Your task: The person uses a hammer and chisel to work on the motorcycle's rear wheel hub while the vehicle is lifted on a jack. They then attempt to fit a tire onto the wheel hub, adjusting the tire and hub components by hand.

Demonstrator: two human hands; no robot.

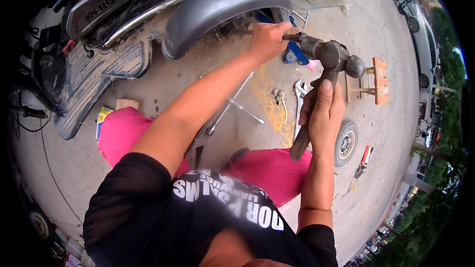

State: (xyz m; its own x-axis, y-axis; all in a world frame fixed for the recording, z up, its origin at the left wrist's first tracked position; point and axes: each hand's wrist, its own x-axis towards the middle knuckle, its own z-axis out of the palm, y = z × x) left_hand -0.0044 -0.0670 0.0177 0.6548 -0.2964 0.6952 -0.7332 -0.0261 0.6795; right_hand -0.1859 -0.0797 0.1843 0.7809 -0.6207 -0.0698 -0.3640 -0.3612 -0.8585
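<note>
My left hand [267,40] is closed around a dark metal rod [290,36] beside the underside of the grey fender [213,5]. My right hand [322,113] grips the handle of a ball-peen hammer [336,58], raised at the same height with its head at the rod's outer end; whether they touch I cannot tell. Below, a cross-shaped wheel wrench [237,104] and an adjustable wrench [300,100] lie on the concrete floor near some small metal parts [278,94].
The scooter's dirty footboard [106,79] fills the upper left. A blue jack [296,52] sits under the fender. A slatted wooden stool [380,81], a loose wheel [346,143] and small tools [365,160] are at the right. Parked vehicles [415,29] line the far right.
</note>
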